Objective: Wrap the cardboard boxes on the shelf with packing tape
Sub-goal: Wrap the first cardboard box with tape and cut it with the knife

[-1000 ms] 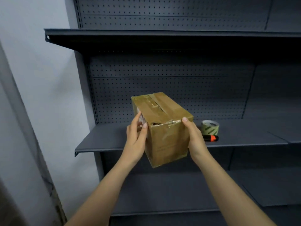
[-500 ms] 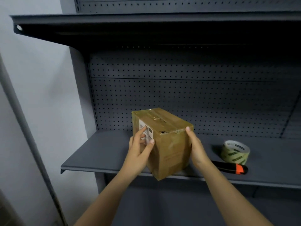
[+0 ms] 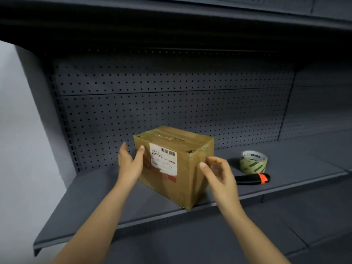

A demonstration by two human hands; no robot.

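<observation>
A brown cardboard box (image 3: 181,180) with tape on its top and a white shipping label on its near face stands on the grey shelf (image 3: 99,204), one corner at the front edge. My left hand (image 3: 130,164) is open beside the box's left end, its thumb touching the upper left corner. My right hand (image 3: 219,174) hovers just off the box's right front edge with loosely curled fingers and holds nothing. A roll of clear packing tape (image 3: 253,161) with green print stands on the shelf to the right of the box.
A black utility knife (image 3: 251,179) with an orange slider lies in front of the tape roll. A perforated back panel (image 3: 171,103) closes the shelf behind. Another shelf (image 3: 171,20) hangs overhead. A lower shelf (image 3: 266,235) juts out below. A pale wall (image 3: 17,149) stands at the left.
The box came down from the air onto the shelf and turned its label face toward me. Both hands have let go of it and drawn slightly apart.
</observation>
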